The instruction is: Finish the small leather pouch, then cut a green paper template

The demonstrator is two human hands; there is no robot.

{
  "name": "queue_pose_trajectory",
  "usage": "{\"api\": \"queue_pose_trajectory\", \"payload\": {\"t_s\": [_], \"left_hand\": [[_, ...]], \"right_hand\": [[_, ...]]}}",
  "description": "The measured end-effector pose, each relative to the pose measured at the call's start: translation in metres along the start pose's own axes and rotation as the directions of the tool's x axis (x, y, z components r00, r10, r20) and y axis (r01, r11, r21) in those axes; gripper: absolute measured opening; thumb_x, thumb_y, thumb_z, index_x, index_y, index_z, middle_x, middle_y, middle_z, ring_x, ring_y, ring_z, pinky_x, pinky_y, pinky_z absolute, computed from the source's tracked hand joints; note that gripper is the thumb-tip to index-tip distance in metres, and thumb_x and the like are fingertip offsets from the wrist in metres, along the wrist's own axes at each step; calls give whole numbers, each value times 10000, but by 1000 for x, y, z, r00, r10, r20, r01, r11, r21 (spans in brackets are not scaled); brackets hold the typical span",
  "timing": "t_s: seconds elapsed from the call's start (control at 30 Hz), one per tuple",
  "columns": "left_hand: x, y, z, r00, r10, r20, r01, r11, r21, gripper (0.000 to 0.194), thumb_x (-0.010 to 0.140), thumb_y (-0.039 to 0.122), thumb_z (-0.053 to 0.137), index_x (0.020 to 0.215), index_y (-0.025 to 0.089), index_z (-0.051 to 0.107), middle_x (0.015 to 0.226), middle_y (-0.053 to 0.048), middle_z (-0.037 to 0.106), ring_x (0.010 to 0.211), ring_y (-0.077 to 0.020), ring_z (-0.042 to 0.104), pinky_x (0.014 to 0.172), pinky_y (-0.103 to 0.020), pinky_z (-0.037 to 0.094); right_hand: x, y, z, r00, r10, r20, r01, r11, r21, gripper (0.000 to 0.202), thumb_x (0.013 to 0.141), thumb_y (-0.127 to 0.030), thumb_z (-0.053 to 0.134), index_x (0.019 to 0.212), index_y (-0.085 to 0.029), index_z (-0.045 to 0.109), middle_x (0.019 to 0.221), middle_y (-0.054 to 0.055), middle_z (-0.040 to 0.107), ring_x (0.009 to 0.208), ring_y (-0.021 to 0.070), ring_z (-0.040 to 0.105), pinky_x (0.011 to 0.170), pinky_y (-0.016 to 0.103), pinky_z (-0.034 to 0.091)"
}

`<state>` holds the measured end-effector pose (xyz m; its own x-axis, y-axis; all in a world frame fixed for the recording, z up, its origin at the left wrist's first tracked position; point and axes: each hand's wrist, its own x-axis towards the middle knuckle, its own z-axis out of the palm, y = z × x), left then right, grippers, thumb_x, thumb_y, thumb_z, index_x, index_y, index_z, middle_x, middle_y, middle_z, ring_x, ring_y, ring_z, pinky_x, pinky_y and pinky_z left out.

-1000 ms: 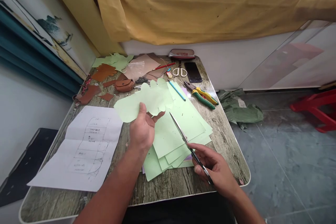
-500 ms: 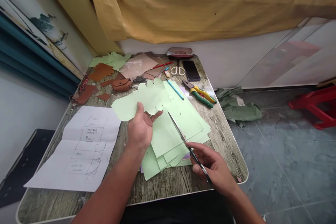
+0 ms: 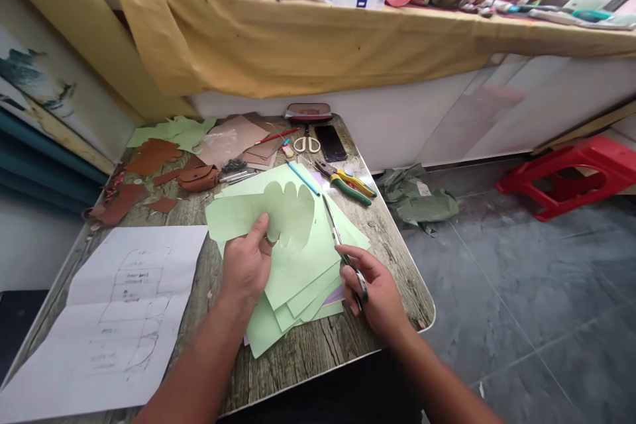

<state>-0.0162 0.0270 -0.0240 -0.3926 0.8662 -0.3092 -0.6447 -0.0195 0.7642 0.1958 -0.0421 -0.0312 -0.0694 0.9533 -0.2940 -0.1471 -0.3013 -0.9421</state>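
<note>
My left hand (image 3: 247, 262) pinches a pale green paper cutout (image 3: 291, 212) with scalloped edges, thumb on top, above a stack of green sheets (image 3: 298, 278). In my right hand (image 3: 372, 288) is a pair of dark-handled scissors (image 3: 332, 222), its blades pointing away from me over the right side of the stack and apart from the cutout. The blades look closed or nearly so. Left of my left hand lies a creased white sheet with a pencil drawing (image 3: 129, 305).
Pliers (image 3: 348, 185), a phone (image 3: 330, 143), white-handled scissors (image 3: 307, 144) and a blue pencil (image 3: 303, 179) lie toward the table's back right. Brown leather pieces (image 3: 153, 156) and a small brown pouch (image 3: 197, 177) are at back left. A red stool (image 3: 571, 172) stands on the floor.
The view has swung right, so the table sits further left. The cutout has been turned in my left hand and its scalloped part is lower over the stack. The scissors are still in my right hand.
</note>
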Motion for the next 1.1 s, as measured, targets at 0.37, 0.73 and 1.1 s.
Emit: {"api": "queue_pose_trajectory", "payload": {"t_s": [0.37, 0.73, 1.1], "left_hand": [[-24, -16, 1, 984, -117, 135, 90, 977, 195, 419, 748, 324, 978, 1124, 208, 833, 1054, -82, 850, 1307, -368, 709, 1169, -531, 558], [-14, 10, -2, 977, -63, 204, -14, 935, 355, 539, 738, 428, 979, 1200, 203, 816, 1242, -139, 823, 1300, -378, 716, 1077, -463, 613], [-13, 0, 3, 973, -127, 191, 102, 986, 134, 499, 782, 329, 949, 1250, 225, 808, 1353, -122, 790, 1396, -347, 659, 1201, -501, 524]], "right_hand": [[29, -12, 27, 999, -43, -10, 43, 999, 20, 410, 850, -545, 865, 1015, -180, 781, 778, -22, 644, 405, 62, 467, 423, 237, 321], [40, -20, -5, 999, -45, -17, 42, 987, -154, 309, 873, -495, 833, 1019, -225, 802, 738, -47, 566, 403, 89, 485, 395, 259, 351], [29, -5, 15, 999, 4, 39, -2, 999, -33, 425, 854, -512, 855, 1156, -226, 766, 859, -36, 614, 394, 68, 506, 393, 247, 358]]}}
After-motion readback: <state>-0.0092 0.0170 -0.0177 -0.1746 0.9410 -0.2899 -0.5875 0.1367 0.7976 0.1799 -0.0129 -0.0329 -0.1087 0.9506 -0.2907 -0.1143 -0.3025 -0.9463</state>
